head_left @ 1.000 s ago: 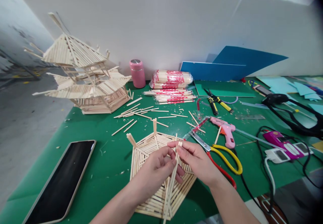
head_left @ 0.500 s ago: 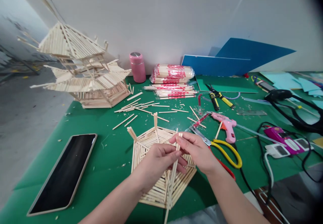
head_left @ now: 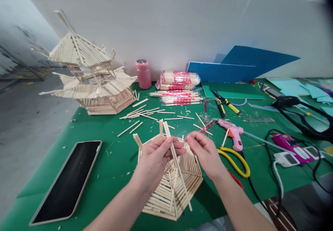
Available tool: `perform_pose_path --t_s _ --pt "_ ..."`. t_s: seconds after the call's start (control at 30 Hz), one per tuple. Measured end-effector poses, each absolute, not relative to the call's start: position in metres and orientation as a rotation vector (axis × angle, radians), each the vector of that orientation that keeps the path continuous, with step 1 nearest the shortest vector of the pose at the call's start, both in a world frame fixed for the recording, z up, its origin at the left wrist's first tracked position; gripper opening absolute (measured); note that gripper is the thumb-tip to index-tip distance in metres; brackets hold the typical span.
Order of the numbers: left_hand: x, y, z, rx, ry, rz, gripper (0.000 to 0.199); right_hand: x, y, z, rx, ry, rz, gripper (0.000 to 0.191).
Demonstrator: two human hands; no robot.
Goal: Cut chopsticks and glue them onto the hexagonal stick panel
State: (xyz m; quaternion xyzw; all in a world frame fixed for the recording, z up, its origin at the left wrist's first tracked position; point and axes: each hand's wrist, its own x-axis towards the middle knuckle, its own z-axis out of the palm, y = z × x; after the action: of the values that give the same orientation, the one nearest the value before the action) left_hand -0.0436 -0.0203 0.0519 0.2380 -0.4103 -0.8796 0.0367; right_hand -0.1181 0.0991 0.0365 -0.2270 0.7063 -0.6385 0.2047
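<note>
My left hand (head_left: 156, 158) pinches a few long wooden sticks (head_left: 179, 172), which slant down to the right above the stick panel. To its right, my right hand (head_left: 205, 151) has thumb and fingertips pressed together, apart from the sticks; whatever is between them is too small to make out. Under both hands lies the many-sided panel (head_left: 158, 201) of glued sticks, with short upright posts (head_left: 137, 140) at its far left corners. My hands cover part of its middle.
A stick pagoda (head_left: 104, 92) stands at the back left, a phone (head_left: 67, 182) at the left. Loose sticks (head_left: 142, 113), wrapped bundles (head_left: 179, 80) and a pink flask (head_left: 143, 74) are behind. Right: pink glue gun (head_left: 234, 132), yellow-handled scissors (head_left: 240, 161), pliers (head_left: 225, 104), power strip (head_left: 293, 142), cables.
My right hand has let go of the long sticks and moved slightly right. In my left hand, the sticks have swung so their near ends point right. The view has tilted up slightly.
</note>
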Motion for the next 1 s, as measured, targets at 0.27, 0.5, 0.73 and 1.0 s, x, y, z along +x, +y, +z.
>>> perform_pose_path --t_s 0.27,0.5,0.73,1.0 --pt "-0.04 -0.009 0.045 0.755 -1.272 -2.556 0.016 -0.091 0.104 0.033 -0.918 2.042 -1.462 0.022" --pt "-0.033 -0.007 0.043 0.75 -1.493 -2.525 0.018 -0.089 0.107 0.029 -0.798 1.902 -1.47 0.032" --pt "0.001 -0.023 0.035 0.071 -2.479 -1.187 0.019 -0.097 0.119 0.03 -0.636 1.732 -1.431 0.032" --pt "0.006 -0.024 0.043 -0.747 -2.822 -0.384 0.03 -0.089 0.124 0.024 -0.495 1.314 -1.311 0.031"
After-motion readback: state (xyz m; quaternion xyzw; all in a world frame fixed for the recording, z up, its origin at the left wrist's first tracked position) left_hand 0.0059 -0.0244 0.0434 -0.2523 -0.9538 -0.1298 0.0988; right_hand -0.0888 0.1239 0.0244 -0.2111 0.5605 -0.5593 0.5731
